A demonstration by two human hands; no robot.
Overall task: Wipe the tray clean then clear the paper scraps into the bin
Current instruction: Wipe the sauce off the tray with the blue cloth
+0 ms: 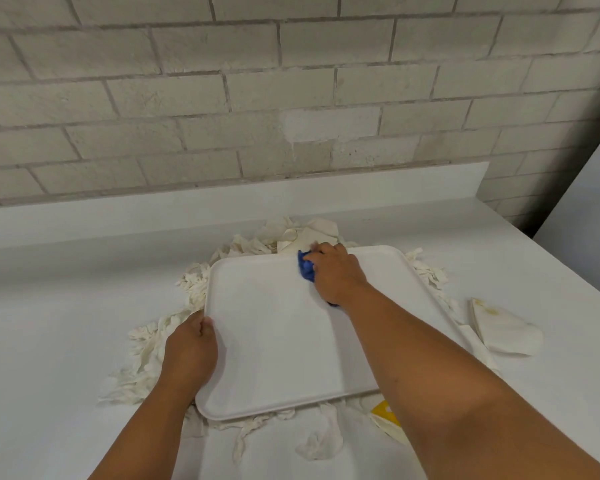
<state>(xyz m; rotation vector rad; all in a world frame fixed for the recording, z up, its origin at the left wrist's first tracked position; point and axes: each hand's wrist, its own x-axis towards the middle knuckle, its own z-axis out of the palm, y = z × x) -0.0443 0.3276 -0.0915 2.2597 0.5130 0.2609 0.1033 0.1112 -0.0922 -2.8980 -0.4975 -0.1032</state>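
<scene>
At the tray's (278, 341) far edge, right hand (336, 275) clutches the blue cloth (306, 270), unwiped tray stretching nearward; left hand (189, 351) clamps the left rim.

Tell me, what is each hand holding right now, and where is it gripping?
The right hand holds a bunched blue cloth under its palm on the tray. The left hand grips the tray's left rim.

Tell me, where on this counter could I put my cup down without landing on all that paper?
The counter is bare at far left, left of the paper scraps, and along the back strip under the brick wall. It is crowded all round the tray, and a stained paper lies to its right.
</scene>
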